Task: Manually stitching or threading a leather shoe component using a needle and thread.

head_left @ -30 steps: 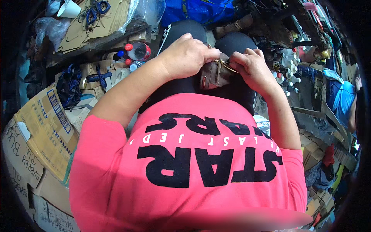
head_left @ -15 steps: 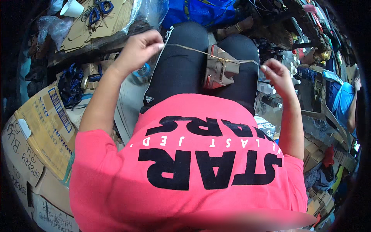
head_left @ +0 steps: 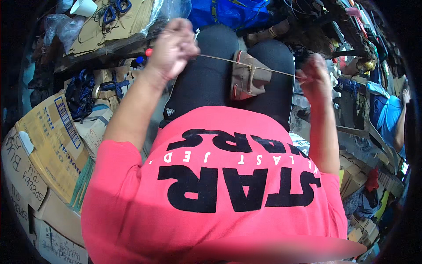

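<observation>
A grey-brown leather piece [head_left: 247, 83], folded into a cup shape with a reddish edge and resembling a shoe upper, sits between my thighs. A thin tan cord [head_left: 220, 57] passes across its top and stretches out to both sides. My left hand [head_left: 176, 49], raised beyond my left thigh, is closed on one end of the cord. On the other side, beside my right thigh, my right hand [head_left: 313, 75] is closed on the opposite end; motion blurs its fingers. The cord looks taut, sloping slightly down to the right.
Cardboard boxes [head_left: 52, 136] are stacked at the left. Dark scissors [head_left: 115, 11] and a white cup [head_left: 83, 8] lie on cardboard at the far left. A blue bag [head_left: 237, 13] is beyond my knees. White bottles [head_left: 303, 102] crowd the right; another person's arm [head_left: 400, 127] shows there.
My left hand has moved up and slightly right; my right hand has risen a little. The cord, slacker and bent before, is now drawn straighter across the leather piece.
</observation>
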Demonstrator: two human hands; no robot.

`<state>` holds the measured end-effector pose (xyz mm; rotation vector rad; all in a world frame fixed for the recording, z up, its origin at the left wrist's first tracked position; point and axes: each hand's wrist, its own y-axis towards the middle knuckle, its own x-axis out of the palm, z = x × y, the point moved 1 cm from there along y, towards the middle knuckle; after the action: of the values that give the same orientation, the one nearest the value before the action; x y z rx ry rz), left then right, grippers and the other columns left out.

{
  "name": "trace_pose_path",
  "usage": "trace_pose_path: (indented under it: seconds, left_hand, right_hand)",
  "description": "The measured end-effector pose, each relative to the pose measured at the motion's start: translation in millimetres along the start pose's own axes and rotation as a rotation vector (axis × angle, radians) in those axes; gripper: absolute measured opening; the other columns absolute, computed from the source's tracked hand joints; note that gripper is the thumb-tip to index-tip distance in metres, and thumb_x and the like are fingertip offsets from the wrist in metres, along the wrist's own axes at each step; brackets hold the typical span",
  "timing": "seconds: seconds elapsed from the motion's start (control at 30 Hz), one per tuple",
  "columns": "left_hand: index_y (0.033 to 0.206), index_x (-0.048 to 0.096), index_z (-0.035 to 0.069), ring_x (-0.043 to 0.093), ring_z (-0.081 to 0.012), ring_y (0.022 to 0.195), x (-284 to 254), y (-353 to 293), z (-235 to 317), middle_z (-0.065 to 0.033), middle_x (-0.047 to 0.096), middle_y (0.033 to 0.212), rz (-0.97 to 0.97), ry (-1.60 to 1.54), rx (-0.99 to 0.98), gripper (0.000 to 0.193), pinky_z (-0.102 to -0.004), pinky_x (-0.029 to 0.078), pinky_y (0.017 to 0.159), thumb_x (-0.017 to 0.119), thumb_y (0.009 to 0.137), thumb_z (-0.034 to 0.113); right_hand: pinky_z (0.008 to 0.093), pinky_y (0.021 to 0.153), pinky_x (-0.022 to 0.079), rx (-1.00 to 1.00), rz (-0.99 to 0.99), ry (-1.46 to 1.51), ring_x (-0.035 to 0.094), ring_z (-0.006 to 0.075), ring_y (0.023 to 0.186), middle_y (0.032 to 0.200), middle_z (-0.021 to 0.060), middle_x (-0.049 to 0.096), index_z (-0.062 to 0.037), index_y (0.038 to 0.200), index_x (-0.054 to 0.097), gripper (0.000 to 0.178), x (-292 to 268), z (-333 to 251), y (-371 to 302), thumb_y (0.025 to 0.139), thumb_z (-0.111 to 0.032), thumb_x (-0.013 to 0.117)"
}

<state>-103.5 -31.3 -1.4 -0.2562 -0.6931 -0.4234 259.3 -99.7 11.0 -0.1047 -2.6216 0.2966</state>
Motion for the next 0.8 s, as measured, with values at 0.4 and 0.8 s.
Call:
trace_pose_path:
  seconds: [0.4, 0.8]
  left_hand:
    - [0.117, 0.063, 0.013, 0.058, -0.0296, 0.096, 60.8, 65.4, -11.0, -0.0137, 0.061, 0.099, -0.6, 1.584, 0.229, 0.037, -0.0376, 0.046, 0.083, 0.069, 0.082, 0.022]
    - [0.101, 0.068, 0.01, 0.059, -0.0289, 0.087, 80.2, 66.1, -27.1, -0.0116, 0.06, 0.088, -0.895, 1.498, -0.096, 0.038, -0.0386, 0.047, 0.076, 0.079, 0.066, 0.019]
  right_hand:
    - [0.0344, 0.09, 0.045, 0.04, -0.416, -1.105, 0.059, 0.0192, 0.107, 0.105, 0.0076, 0.065, -0.0048, 0.116, 0.063, 0.036, 53.8, -4.0, 10.5, 0.088, -0.028, 0.064]
    - [0.0403, 0.08, 0.042, -0.244, -0.479, -1.637, 0.06, 0.0291, 0.09, 0.088, 0.0109, 0.061, -0.0068, 0.1, 0.065, 0.023, 71.3, 7.1, -20.7, 0.08, -0.017, 0.068]
